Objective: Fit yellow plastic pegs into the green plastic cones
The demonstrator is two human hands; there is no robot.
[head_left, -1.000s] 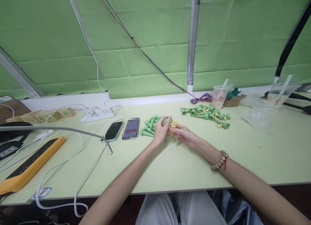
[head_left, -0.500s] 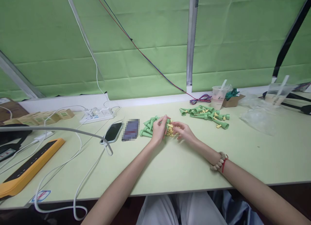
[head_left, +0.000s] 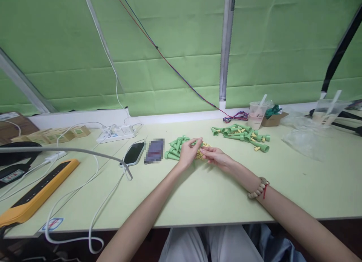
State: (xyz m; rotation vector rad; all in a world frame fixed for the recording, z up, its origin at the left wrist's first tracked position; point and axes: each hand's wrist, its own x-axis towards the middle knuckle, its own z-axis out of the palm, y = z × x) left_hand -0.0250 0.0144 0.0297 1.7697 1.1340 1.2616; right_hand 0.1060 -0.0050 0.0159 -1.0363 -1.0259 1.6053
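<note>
Shifted slightly since 0.5 s ago, with both hands closer together. Left to right: cables [head_left: 85, 186], phone [head_left: 133, 153], cones [head_left: 177, 148]. Left hand [head_left: 189, 153] pinching 1 cone; right hand [head_left: 215, 155] pinching a yellow peg [head_left: 202, 153]. Second pile [head_left: 243, 134] and cup [head_left: 256, 115] beyond. Risk: peg slipping, rolling off the near edge. Open room right.

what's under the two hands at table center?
Small yellow pieces show between the left hand and right hand, beside a pile of green cones. What the fingers pinch is hidden.
</note>
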